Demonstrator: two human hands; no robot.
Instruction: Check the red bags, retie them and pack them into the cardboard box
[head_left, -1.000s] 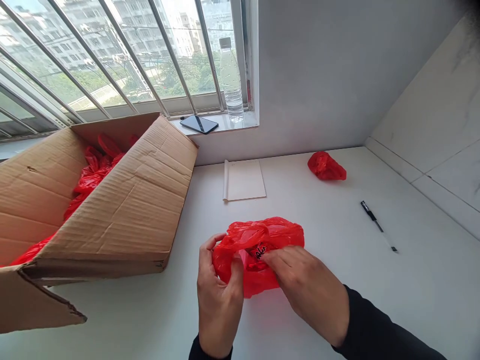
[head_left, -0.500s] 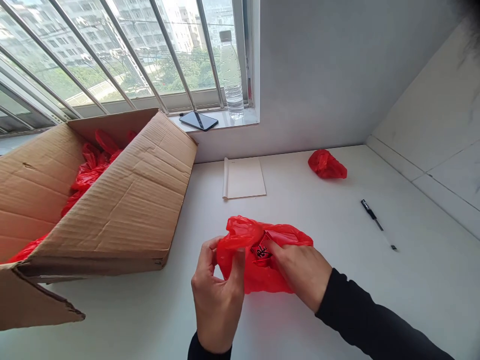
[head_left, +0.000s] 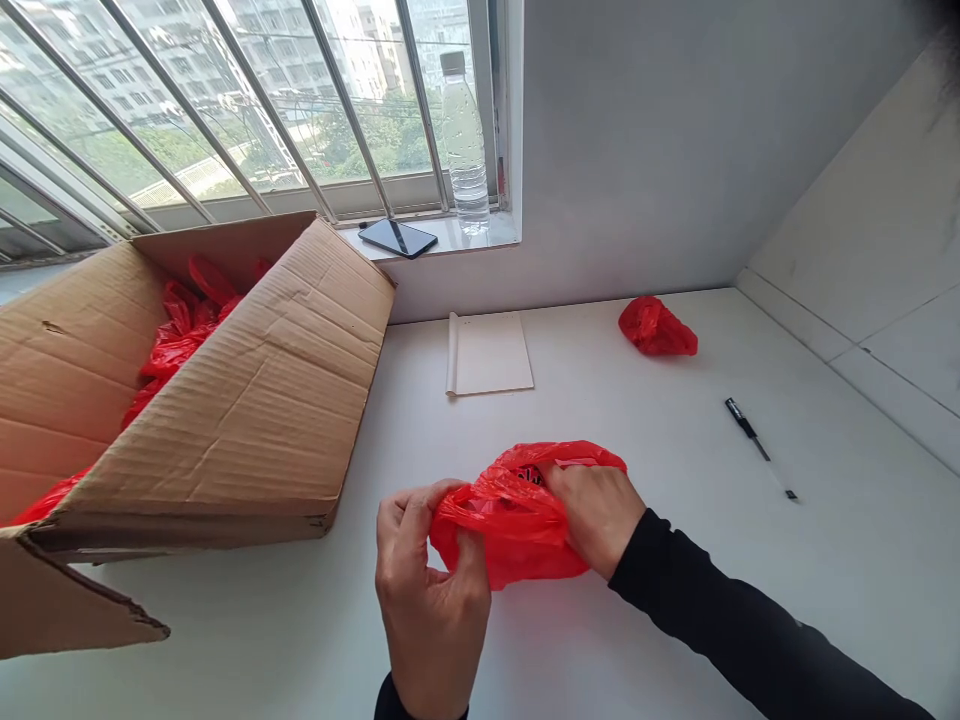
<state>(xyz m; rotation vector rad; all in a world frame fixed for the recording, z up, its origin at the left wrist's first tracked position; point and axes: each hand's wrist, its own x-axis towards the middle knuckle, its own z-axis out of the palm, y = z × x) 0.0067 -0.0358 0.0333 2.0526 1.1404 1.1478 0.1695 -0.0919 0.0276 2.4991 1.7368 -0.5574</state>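
Note:
A red plastic bag [head_left: 525,545] lies on the white table in front of me, its mouth gathered and folded. My left hand [head_left: 431,580] pinches the bag's left edge between thumb and fingers. From the right, my right hand [head_left: 600,510] reaches into the bag's opening; its fingertips are hidden by the plastic. Beside those fingers, a small part of a red item with black lettering [head_left: 531,475] peeks out of the bag. The rest of that item is covered.
At left stands an open cardboard box [head_left: 277,400] with red plastic bags [head_left: 176,345] inside. Farther back lie a pad of paper [head_left: 493,353] and a crumpled red bag [head_left: 656,326]. A pen [head_left: 757,445] rests at right. The windowsill holds a phone [head_left: 397,238] and a water bottle [head_left: 466,150].
My right hand has gone deeper into the bag and slightly left. The bag's upper left part has folded down, covering most of the lettered item. My left hand still pinches the edge.

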